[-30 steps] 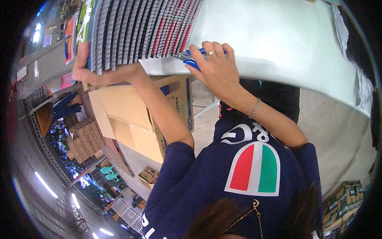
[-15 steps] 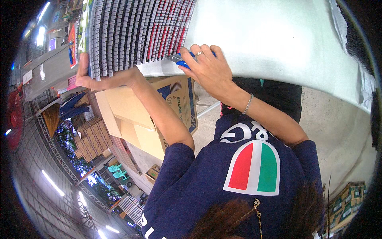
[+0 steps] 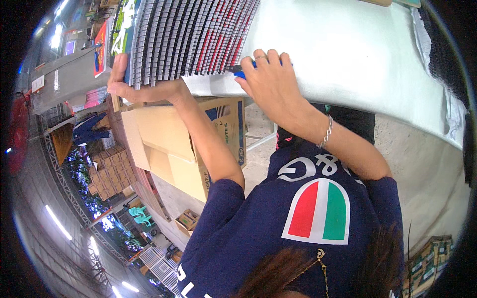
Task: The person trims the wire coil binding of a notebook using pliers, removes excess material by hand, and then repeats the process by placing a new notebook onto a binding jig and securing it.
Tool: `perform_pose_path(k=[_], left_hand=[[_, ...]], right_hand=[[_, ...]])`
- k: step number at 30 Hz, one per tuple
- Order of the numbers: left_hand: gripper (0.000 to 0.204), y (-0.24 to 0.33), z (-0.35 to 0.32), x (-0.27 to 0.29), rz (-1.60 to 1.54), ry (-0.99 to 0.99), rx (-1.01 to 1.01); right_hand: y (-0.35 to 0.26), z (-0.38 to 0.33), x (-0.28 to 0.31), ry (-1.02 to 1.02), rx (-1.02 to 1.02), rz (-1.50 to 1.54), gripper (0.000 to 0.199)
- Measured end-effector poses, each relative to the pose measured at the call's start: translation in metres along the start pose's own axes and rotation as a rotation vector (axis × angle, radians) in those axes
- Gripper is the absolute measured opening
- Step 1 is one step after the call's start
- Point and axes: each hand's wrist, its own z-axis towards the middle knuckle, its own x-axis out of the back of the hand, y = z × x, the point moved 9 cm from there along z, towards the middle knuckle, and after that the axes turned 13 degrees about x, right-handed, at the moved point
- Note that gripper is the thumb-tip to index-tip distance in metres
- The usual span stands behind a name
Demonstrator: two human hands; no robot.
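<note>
At the far left of the table lies a row of spiral-bound notebooks (image 3: 169, 42), with black, grey and red coils packed side by side. My left hand (image 3: 149, 93) is closed round their near left corner, thumb and a finger on the outer cover. In my right hand (image 3: 273, 89) is a pair of blue-handled pliers (image 3: 240, 74), gripped with the fingers wrapped round the handles. The dark jaws point left, at the near ends of the red coils. Whether they touch a coil I cannot tell. My palm hides most of the handles.
A white cover lies over the table (image 3: 348, 59). Below the table edge stands an open cardboard carton (image 3: 169, 134). Black mesh (image 3: 442, 49) hangs at the far right. Stacked boxes (image 3: 112, 171) and green stools (image 3: 140, 216) are in the background, left.
The notebooks and my left hand appear slightly farther right in the picture. My right hand has also shifted a little right and turned, and the plier handles show less.
</note>
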Motion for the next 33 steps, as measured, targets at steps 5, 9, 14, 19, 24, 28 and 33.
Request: perform_pose_path(k=[5, 9, 14, 19, 24, 28, 33], left_hand=[[0.053, -0.001, 0.000, 0.002, -0.107, 0.043, -0.006], [0.053, 0.002, -0.001, -0.001, -0.064, 0.011, -0.038], [0.054, -0.005, 0.002, 0.002, -0.139, 0.011, -0.020], [0.055, -0.003, 0.001, -0.001, -0.117, 0.009, -0.025], [0.054, -0.002, -0.001, -0.002, -0.097, -0.014, -0.005], [0.054, -0.004, 0.000, -0.003, -0.107, -0.015, 0.024], [0.056, 0.001, -0.003, -0.001, -0.051, 0.011, -0.067]], right_hand=[[0.001, -0.018, 0.000, 0.094, -0.009, -0.030, 0.036], [0.001, -0.017, -0.003, 0.133, 0.033, -0.057, 0.036], [-0.002, -0.015, -0.010, 0.128, 0.043, 0.020, 0.038], [-0.004, -0.010, -0.012, 0.160, 0.081, 0.020, 0.032], [-0.004, 0.007, -0.020, -0.036, 0.007, 0.135, 0.028], [-0.001, 0.011, -0.028, -0.362, -0.100, 0.350, 0.030], [-0.007, -0.004, -0.010, -0.071, -0.041, -0.026, 0.036]])
